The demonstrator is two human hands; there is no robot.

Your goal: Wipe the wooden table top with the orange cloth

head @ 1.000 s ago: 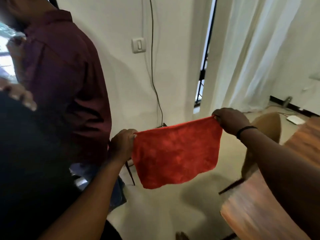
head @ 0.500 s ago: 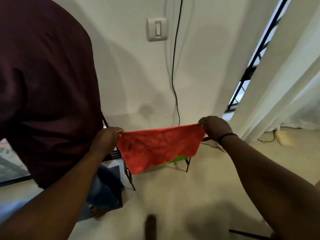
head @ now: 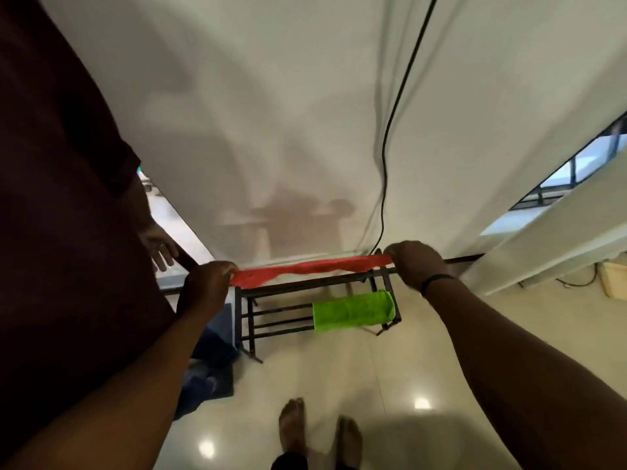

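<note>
The orange cloth (head: 305, 270) is stretched nearly flat between my two hands, seen almost edge-on as a thin band. My left hand (head: 206, 287) grips its left corner and my right hand (head: 416, 269) grips its right corner, a black band on that wrist. The cloth hangs just above the top rail of a low black metal rack (head: 271, 325) by the wall. The wooden table is out of view.
A green cloth (head: 353, 311) is draped over the rack's right side. Another person in a dark maroon shirt (head: 61, 215) stands close on my left, one hand (head: 161, 248) near the rack. A black cable (head: 386, 154) runs down the white wall. My bare feet (head: 319, 432) stand on glossy floor.
The view has tilted down toward the floor. The cloth has gone from hanging as a sheet to a flat band over the rack, uncovering the green cloth. The table has left the view.
</note>
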